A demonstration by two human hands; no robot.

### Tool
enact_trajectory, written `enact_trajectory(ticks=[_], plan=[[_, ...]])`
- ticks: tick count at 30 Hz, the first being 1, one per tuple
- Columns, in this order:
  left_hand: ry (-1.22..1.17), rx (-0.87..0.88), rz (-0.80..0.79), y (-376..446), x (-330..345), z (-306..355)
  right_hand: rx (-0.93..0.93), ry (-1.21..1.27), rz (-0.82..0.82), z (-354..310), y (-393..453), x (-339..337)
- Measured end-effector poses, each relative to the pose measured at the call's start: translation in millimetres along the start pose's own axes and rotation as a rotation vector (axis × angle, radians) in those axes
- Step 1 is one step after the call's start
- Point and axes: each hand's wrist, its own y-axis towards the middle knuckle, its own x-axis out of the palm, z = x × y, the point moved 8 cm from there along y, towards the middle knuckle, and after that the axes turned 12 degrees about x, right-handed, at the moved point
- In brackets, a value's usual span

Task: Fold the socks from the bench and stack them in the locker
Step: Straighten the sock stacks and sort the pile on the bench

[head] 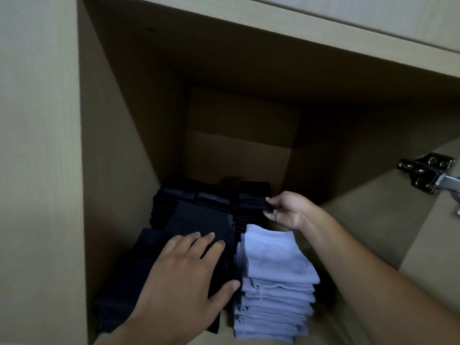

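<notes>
Inside the locker point(112, 145), the left hand point(179, 277) lies flat, fingers straight, on the front dark stack point(199, 225). The right hand point(286, 210) pinches a dark sock point(254, 202) on the back stack. It should go down squarely, edges aligned. The white stack point(276, 270) just beside crowds the wrist; a hinge point(428, 173) is at the right.

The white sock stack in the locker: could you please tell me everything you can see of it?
The white sock stack is a pile of folded pale socks of soft knit cloth, layered flat with folded edges showing at the front. It stands on the locker floor at the front, right of the dark socks and close against them. Neither hand touches it.
</notes>
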Motion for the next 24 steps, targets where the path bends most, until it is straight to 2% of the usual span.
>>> enact_trajectory(ticks=[8, 13, 17, 19, 24], plan=[[0.015, 0.017, 0.036, -0.3, -0.7, 1.1, -0.078, -0.131, 0.095, -5.4, 22.4, 3.3], [-0.004, 0.007, 0.043, -1.1, -2.3, 0.5, -0.237, -0.424, 0.369, -16.2, 29.2, -11.5], [-0.005, 0.019, 0.051, -0.7, -3.4, 1.3, -0.256, -0.76, 0.566, -25.4, 28.8, -17.4], [-0.013, 0.007, 0.032, -0.9, -4.0, -0.8, -0.256, -0.844, 0.583, -27.5, 28.4, -16.6], [-0.031, -0.018, 0.02, 1.5, -13.8, -5.0, -0.298, -0.88, 0.5, -32.4, 20.9, -9.9]])
